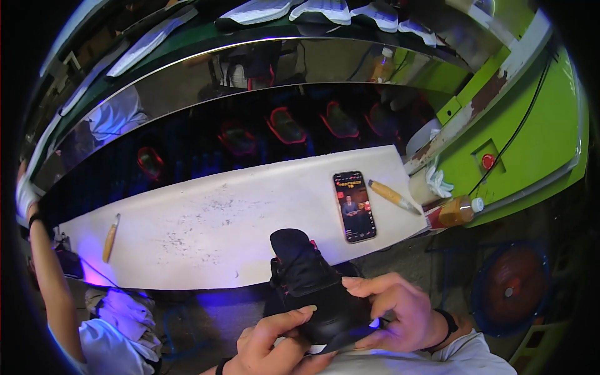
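Head view: both hands hold a black fabric shoe [312, 284] over the near edge of the white worktop [206, 231]. Left hand [275, 344] fingers clamp its sole at 7 o'clock; right hand [397, 312] fingers grip at 4. Its long axis points toward 11.

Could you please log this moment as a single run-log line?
left hand: holds black shoe | right hand: grips shoe | white bench: phone, two knives
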`<state>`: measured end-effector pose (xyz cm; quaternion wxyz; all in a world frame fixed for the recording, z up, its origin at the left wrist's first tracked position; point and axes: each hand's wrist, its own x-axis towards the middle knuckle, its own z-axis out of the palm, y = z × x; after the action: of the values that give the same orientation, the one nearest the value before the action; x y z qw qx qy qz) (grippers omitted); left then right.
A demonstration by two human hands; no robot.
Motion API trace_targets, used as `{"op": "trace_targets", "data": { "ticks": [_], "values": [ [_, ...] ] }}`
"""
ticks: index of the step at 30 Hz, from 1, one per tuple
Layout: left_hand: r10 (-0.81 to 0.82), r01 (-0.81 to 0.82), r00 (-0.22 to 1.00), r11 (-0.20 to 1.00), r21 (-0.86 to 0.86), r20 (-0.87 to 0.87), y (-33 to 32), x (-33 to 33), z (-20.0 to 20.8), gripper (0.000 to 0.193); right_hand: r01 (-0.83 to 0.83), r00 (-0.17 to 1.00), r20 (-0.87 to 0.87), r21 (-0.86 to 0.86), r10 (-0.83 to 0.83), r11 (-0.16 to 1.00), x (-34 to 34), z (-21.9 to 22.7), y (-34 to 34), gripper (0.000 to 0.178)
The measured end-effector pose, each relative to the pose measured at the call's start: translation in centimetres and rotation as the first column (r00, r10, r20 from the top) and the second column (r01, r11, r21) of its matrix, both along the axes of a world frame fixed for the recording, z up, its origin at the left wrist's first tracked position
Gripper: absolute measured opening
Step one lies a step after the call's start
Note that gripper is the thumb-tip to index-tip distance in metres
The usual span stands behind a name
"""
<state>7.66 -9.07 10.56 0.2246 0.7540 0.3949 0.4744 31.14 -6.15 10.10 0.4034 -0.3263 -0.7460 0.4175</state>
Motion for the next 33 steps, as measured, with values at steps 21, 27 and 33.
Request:
{"op": "trace_targets", "data": {
  "ticks": [21,27,33],
  "values": [
    [-0.17,0.166,0.984,0.983,-0.078,-0.045,8.0,5.3,-5.9,0.104,-0.213,0.964,-0.226,-0.347,0.139,0.913,4.4,-2.0,5.5,0.057],
    [-0.197,0.183,0.972,0.977,-0.108,-0.13,7.6,6.0,-5.1,0.112,-0.109,0.993,-0.095,-0.452,0.074,0.885,4.8,-0.6,4.9,0.062],
    [-0.222,0.213,0.964,0.974,-0.071,-0.146,5.6,2.4,-2.7,0.098,-0.398,0.836,-0.541,-0.484,0.091,0.779,1.1,-0.3,5.4,0.089]
  ]
}}
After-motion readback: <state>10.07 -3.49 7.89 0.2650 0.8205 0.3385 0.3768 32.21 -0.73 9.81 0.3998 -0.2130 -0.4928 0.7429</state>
